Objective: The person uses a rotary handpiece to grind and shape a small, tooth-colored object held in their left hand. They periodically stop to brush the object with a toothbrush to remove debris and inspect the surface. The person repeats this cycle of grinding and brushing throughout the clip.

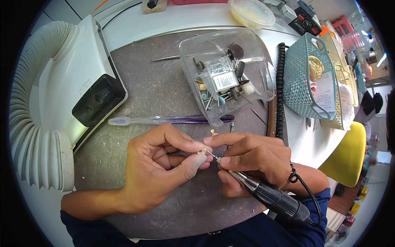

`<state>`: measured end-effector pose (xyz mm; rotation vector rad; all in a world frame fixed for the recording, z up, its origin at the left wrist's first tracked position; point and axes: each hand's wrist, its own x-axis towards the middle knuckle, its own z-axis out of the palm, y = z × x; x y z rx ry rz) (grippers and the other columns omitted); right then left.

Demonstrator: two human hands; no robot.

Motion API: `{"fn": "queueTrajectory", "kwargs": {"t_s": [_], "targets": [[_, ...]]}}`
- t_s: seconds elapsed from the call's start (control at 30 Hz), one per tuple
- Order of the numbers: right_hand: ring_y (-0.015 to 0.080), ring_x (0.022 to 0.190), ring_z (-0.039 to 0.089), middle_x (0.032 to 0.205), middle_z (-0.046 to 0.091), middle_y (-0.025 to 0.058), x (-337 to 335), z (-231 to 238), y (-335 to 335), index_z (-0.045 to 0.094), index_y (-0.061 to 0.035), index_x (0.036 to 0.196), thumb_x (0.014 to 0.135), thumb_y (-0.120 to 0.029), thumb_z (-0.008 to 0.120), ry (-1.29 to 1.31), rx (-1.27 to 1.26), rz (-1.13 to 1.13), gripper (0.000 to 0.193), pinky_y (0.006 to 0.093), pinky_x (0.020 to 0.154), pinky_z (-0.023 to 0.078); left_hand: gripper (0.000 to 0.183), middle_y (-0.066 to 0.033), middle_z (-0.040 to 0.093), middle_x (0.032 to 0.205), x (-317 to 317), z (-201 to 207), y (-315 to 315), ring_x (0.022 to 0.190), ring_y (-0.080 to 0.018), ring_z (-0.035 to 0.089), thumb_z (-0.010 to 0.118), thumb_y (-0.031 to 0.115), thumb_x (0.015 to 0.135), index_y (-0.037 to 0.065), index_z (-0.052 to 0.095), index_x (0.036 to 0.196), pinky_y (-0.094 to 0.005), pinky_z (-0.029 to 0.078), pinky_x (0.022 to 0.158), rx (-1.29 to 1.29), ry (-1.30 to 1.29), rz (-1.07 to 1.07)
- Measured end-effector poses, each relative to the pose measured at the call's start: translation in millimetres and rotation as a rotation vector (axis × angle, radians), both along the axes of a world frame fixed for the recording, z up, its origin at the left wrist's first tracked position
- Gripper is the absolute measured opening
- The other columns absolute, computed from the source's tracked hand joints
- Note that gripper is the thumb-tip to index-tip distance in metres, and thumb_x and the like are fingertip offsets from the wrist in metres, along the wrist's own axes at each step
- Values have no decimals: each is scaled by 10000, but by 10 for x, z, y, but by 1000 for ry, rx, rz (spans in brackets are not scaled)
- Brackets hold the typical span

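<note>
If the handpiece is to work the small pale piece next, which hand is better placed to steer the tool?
Probably the right hand: it grips the black-and-silver handpiece, whose thin tip points at the pale piece. The left hand is busy pinching that piece.

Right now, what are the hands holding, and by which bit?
The left fingers pinch a small pale piece; the exact spot is hidden. The right fingers hold a black-and-silver handpiece by its silver front part.
</note>
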<state>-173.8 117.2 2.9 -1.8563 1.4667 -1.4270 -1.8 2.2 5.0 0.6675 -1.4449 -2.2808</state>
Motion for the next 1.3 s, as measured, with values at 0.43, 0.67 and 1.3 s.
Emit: {"fn": "queueTrajectory", "kwargs": {"t_s": [0.43, 0.67, 1.3], "targets": [[319, 885, 719, 801, 674, 148, 0, 14, -29, 624, 30, 863, 652, 11, 796, 26, -18, 28, 273, 365, 778, 594, 164, -160, 627, 961, 5, -11, 5, 915, -180, 680, 644, -85, 855, -1, 525, 929, -279, 599, 802, 26, -14, 7], [310, 865, 720, 811, 685, 144, -6, -5, -20, 617, 33, 880, 656, 9, 792, 3, -23, 38, 285, 374, 794, 593, 168, -164, 633, 963, 2, -1, -6, 895, -180, 684, 647, -86, 852, -2, 522, 926, -278, 601, 796, 30, -15, -5], [326, 904, 719, 812, 672, 154, 10, -17, 13, 610, 23, 878, 678, 15, 800, -19, -10, 8, 276, 347, 759, 592, 163, -161, 623, 973, 17, -20, 13, 905, -182, 677, 631, -86, 863, -2, 516, 941, -288, 597, 809, 14, 14, 0]]}}
